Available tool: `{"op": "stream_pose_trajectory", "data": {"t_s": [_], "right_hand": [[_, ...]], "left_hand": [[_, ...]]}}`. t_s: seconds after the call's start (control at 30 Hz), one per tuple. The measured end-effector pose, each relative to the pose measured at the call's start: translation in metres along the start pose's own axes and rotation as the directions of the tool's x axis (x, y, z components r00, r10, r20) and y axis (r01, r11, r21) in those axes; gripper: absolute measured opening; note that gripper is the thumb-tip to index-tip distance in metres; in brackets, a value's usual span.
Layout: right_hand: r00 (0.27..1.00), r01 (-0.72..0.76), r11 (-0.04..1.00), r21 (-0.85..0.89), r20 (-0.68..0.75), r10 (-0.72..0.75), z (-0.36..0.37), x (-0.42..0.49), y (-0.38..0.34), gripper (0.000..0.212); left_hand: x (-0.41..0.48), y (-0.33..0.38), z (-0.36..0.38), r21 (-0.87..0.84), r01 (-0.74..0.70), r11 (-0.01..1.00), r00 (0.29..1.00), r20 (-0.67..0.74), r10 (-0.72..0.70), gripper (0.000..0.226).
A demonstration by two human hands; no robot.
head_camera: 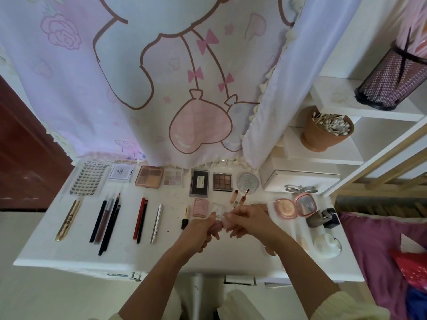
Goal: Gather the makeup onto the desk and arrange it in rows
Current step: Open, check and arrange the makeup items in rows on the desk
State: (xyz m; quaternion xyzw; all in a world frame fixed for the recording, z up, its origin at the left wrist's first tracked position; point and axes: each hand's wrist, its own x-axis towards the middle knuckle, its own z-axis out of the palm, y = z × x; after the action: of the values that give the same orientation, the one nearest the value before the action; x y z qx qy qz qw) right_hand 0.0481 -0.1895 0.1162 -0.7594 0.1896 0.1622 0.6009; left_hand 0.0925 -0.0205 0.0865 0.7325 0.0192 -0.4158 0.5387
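Observation:
Over the middle of the white desk (129, 255), my left hand (203, 229) and my right hand (245, 220) together grip a small pale pink makeup item (219, 225); most of it is hidden by the fingers. A back row holds a lash tray (89, 180), a white compact (121, 172), eyeshadow palettes (149, 176) (222, 181), a black case (199, 183) and a round jar (248, 182). A front row holds a gold tube (68, 220), pencils (108, 222), red pencils (141, 219), a silver tube (157, 224), a lipstick (185, 217) and a pink box (200, 207).
An open pink compact (294, 205), a dark bottle (322, 218) and a clear dome (328, 245) sit at the desk's right. A white box (300, 177), a pot of cotton swabs (328, 129) and a mesh cup (392, 77) stand on shelves. A curtain (161, 77) hangs behind.

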Motion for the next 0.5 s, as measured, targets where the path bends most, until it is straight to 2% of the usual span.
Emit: {"op": "stream_pose_trajectory", "data": {"t_s": [0.1, 0.23, 0.37, 0.5], "right_hand": [[0.999, -0.010, 0.998, 0.067, 0.038, 0.008, -0.0035, -0.0003, 0.0006, 0.026], [0.998, -0.048, 0.992, -0.116, 0.041, 0.054, 0.0022, -0.0023, -0.0012, 0.045], [0.999, 0.022, 0.999, -0.024, 0.038, -0.021, -0.0023, -0.0014, -0.0002, 0.025], [0.996, 0.063, 0.998, 0.026, 0.055, -0.064, -0.0074, -0.0008, 0.0011, 0.021]], "left_hand": [[-0.0002, -0.0018, -0.0014, 0.009, 0.000, 1.000, 1.000, -0.006, 0.000, 0.055], [0.0004, -0.0020, 0.0001, 0.017, 0.003, 1.000, 1.000, 0.020, -0.003, 0.054], [0.0003, -0.0009, -0.0012, -0.013, 0.021, 1.000, 1.000, 0.020, -0.021, 0.053], [0.0011, 0.0003, -0.0028, -0.035, 0.028, 0.999, 0.999, 0.024, -0.027, 0.053]]}}
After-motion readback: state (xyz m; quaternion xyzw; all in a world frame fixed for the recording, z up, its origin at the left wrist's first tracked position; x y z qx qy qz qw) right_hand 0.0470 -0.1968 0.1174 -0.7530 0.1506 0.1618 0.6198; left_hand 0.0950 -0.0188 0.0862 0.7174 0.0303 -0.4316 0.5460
